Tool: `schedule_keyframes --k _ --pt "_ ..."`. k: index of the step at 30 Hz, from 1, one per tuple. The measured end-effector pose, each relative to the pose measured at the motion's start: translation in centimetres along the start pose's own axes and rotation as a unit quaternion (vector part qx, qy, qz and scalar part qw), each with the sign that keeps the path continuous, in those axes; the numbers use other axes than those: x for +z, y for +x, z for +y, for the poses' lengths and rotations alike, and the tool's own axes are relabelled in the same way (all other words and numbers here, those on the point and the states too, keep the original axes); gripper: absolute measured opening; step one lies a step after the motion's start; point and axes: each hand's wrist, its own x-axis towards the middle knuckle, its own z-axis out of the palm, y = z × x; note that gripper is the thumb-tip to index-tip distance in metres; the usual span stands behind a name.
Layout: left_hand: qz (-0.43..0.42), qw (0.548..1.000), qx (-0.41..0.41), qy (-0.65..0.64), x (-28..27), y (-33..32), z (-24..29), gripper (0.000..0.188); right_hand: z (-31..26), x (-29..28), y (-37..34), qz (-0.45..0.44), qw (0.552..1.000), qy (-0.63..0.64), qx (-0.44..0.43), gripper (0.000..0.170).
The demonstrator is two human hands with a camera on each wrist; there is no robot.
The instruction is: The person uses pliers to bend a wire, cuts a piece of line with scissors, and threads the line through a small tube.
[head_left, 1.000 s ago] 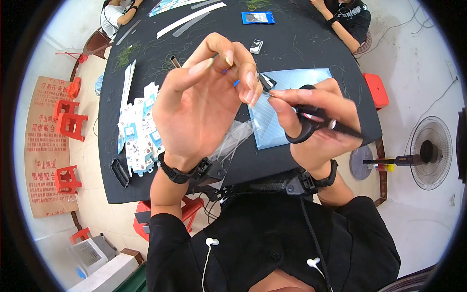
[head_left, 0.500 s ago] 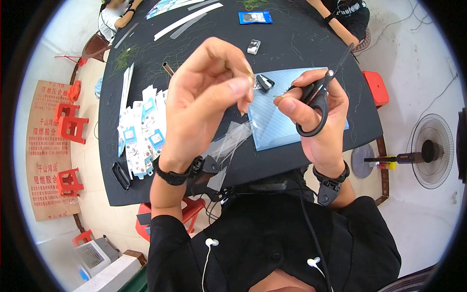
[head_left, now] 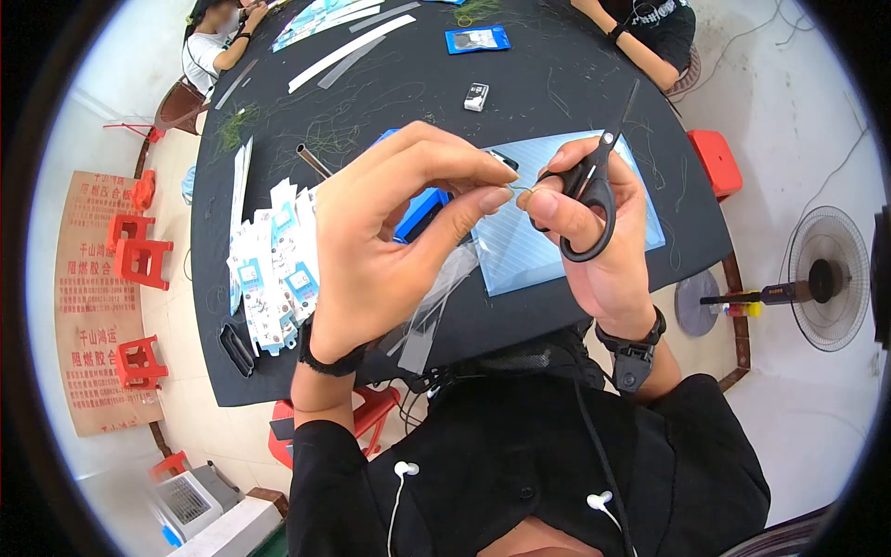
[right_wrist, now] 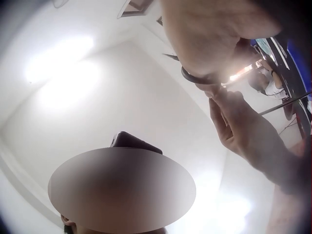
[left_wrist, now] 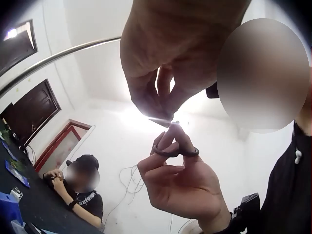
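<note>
Both hands are raised over the table, fingertips close together. In the head view my left hand (head_left: 390,232) pinches one end of a thin strand (head_left: 521,188) between thumb and index finger. My right hand (head_left: 617,255) pinches the strand's other end while its fingers stay in the loops of black-handled scissors (head_left: 601,190), blades pointing up and away. The left wrist view shows both scissor loops (left_wrist: 165,152) round the right fingers. Below the hands lies a light-blue sheet (head_left: 529,265); a blue box (head_left: 422,218) is partly hidden behind the left hand.
Printed white cards (head_left: 269,278) are piled at the left, near a metal tube (head_left: 313,161). Clear plastic strips (head_left: 432,306) lie near the front edge. Farther back are a small black-and-white box (head_left: 476,97), a blue packet (head_left: 478,39) and loose green threads (head_left: 239,123).
My left hand has turned and come across to the right hand, its fingertips now pinching the strand. The right hand has swung the scissors from pointing rightward to pointing away.
</note>
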Motion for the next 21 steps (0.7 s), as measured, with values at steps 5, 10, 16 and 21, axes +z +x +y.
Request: schedule_keyframes --k 5,10,16,21 --pt "0.011 0.998 -0.004 0.059 0.29 -0.21 0.62 0.021 0.16 -0.13 -0.02 -0.003 1.000 0.016 0.009 0.035" --pt "0.006 0.997 -0.008 0.078 0.36 -0.34 0.80 0.019 0.38 -0.33 0.05 -0.007 1.000 0.015 0.016 0.036" --pt "-0.001 0.996 -0.026 0.085 0.25 -0.45 0.74 0.017 0.28 -0.22 -0.14 0.017 0.997 -0.078 -0.012 0.037" --pt "-0.010 0.995 -0.030 0.099 -0.04 -0.51 0.69 0.017 0.72 -0.82 -0.11 0.023 0.963 -0.214 -0.164 0.039"
